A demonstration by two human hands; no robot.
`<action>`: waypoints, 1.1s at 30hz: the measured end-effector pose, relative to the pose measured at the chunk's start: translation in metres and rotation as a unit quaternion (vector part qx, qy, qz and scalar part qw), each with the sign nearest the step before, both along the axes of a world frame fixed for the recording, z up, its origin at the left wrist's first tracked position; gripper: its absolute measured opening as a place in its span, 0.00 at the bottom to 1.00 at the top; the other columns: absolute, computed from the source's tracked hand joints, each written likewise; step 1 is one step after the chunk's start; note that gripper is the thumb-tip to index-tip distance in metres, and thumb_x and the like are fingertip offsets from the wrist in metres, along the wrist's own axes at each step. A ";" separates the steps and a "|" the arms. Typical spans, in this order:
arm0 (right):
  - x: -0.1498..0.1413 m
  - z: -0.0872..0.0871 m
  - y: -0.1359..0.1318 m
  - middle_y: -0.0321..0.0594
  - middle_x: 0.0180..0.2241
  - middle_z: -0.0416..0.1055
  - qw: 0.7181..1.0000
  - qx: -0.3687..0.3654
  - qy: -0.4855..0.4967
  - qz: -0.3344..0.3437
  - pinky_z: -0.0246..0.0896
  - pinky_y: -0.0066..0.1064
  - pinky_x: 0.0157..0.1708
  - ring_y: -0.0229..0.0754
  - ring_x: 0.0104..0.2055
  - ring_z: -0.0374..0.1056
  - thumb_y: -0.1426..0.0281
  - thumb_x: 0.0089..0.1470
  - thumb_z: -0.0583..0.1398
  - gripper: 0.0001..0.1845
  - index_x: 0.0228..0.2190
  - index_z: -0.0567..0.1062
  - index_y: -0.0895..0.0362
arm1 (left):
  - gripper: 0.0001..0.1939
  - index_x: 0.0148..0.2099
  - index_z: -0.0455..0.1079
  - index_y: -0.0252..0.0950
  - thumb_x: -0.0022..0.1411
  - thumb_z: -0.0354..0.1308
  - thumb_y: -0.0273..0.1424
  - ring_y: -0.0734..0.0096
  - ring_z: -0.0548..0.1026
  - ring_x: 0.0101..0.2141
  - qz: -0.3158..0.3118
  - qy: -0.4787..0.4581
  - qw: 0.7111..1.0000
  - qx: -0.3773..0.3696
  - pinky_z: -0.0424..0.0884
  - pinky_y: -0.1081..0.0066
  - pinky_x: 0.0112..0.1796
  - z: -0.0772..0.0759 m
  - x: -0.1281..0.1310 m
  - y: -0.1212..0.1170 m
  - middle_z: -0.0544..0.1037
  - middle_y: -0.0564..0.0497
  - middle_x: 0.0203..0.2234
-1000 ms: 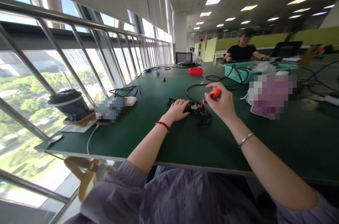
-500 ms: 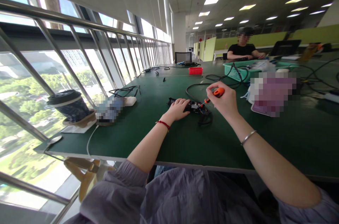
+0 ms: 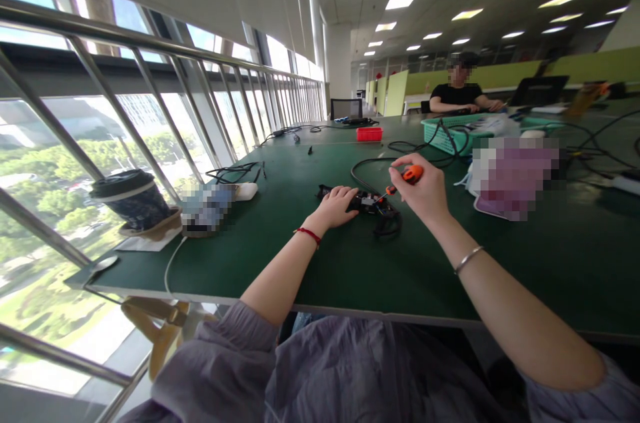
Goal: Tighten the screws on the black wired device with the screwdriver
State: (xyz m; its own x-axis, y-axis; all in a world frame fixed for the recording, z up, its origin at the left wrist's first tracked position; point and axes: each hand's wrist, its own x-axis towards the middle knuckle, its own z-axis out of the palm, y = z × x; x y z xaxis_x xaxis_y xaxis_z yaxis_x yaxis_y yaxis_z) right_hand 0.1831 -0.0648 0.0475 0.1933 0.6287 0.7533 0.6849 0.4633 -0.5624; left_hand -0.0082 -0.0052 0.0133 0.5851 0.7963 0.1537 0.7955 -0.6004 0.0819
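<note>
An orange-and-black screwdriver (image 3: pixel 412 174) is in my right hand (image 3: pixel 426 191), its handle between the fingers and its shaft slanting down to the left. The tip meets a small black device (image 3: pixel 369 202) with exposed parts and thin wires, lying on the green table (image 3: pixel 280 236). My left hand (image 3: pixel 334 207) is wrapped over the device's left part and presses it to the tabletop, hiding some of it. A black cable (image 3: pixel 388 226) curls beside the device's right end.
A green basket (image 3: pixel 440 136) and a pixelated pinkish item (image 3: pixel 520 176) stand to the right. Farther back is a red box (image 3: pixel 369 134). A lidded cup (image 3: pixel 131 200) is at the left by the railing (image 3: pixel 195 103). A person in black (image 3: pixel 457 95) sits across the table.
My right hand and the screwdriver handle have shifted very slightly. My left hand and the device stay in place.
</note>
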 end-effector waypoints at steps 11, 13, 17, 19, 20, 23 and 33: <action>-0.001 -0.002 0.002 0.36 0.29 0.71 0.999 0.046 0.012 0.026 0.62 0.31 0.28 0.40 0.25 0.67 0.66 0.46 0.60 0.18 0.42 0.69 0.55 | 0.30 0.65 0.50 0.36 0.63 0.52 0.35 0.55 0.51 0.62 -0.002 -0.004 1.000 -0.002 0.53 0.54 0.60 -0.001 0.001 0.001 0.56 0.42 0.62; 0.000 -0.001 0.002 0.35 0.27 0.70 0.999 0.038 0.009 0.020 0.61 0.31 0.27 0.39 0.24 0.66 0.65 0.46 0.60 0.17 0.40 0.70 0.54 | 0.30 0.65 0.50 0.37 0.63 0.52 0.35 0.55 0.51 0.62 -0.003 -0.008 1.000 -0.001 0.53 0.53 0.60 -0.001 0.001 0.002 0.56 0.42 0.62; 0.000 0.001 -0.001 0.35 0.20 0.67 1.000 0.012 -0.004 -0.003 0.60 0.31 0.27 0.40 0.22 0.64 0.63 0.48 0.58 0.08 0.27 0.73 0.54 | 0.30 0.65 0.50 0.38 0.63 0.52 0.35 0.55 0.51 0.63 -0.006 -0.011 1.000 -0.002 0.52 0.53 0.60 -0.001 0.000 0.002 0.56 0.42 0.62; 0.000 0.002 -0.001 0.36 0.20 0.67 1.000 0.002 -0.006 -0.003 0.59 0.31 0.27 0.40 0.22 0.64 0.62 0.49 0.58 0.09 0.26 0.72 0.54 | 0.30 0.65 0.50 0.38 0.63 0.52 0.35 0.55 0.51 0.63 -0.005 -0.009 1.000 -0.002 0.52 0.53 0.60 -0.001 0.000 0.002 0.56 0.41 0.62; 0.000 0.002 -0.001 0.36 0.21 0.68 1.000 0.002 -0.004 -0.002 0.60 0.31 0.27 0.40 0.22 0.65 0.62 0.49 0.58 0.09 0.27 0.73 0.54 | 0.30 0.65 0.50 0.38 0.63 0.51 0.35 0.55 0.51 0.63 -0.004 -0.008 1.000 -0.002 0.52 0.53 0.60 -0.002 0.000 0.002 0.56 0.41 0.62; 0.000 -0.001 0.000 0.36 0.26 0.70 1.000 0.020 0.006 0.008 0.62 0.32 0.28 0.40 0.24 0.66 0.64 0.47 0.59 0.13 0.37 0.72 0.55 | 0.31 0.65 0.50 0.36 0.63 0.52 0.35 0.55 0.51 0.63 -0.005 -0.008 1.000 0.000 0.53 0.53 0.60 -0.003 -0.001 0.003 0.56 0.41 0.62; -0.001 -0.002 0.000 0.35 0.22 0.68 1.000 0.005 0.008 0.017 0.57 0.29 0.21 0.38 0.20 0.64 0.63 0.49 0.58 0.09 0.30 0.73 0.55 | 0.31 0.65 0.49 0.38 0.63 0.51 0.35 0.55 0.51 0.63 -0.003 -0.007 1.000 0.001 0.53 0.53 0.59 -0.003 0.000 0.003 0.56 0.42 0.62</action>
State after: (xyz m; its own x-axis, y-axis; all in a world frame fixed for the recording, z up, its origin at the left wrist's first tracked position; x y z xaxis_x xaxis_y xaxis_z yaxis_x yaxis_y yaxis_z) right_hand 0.1820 -0.0647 0.0458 0.1828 0.6283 0.7562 0.6596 0.4920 -0.5682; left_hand -0.0086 -0.0027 0.0107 0.5879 0.7921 0.1641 0.7905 -0.6056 0.0915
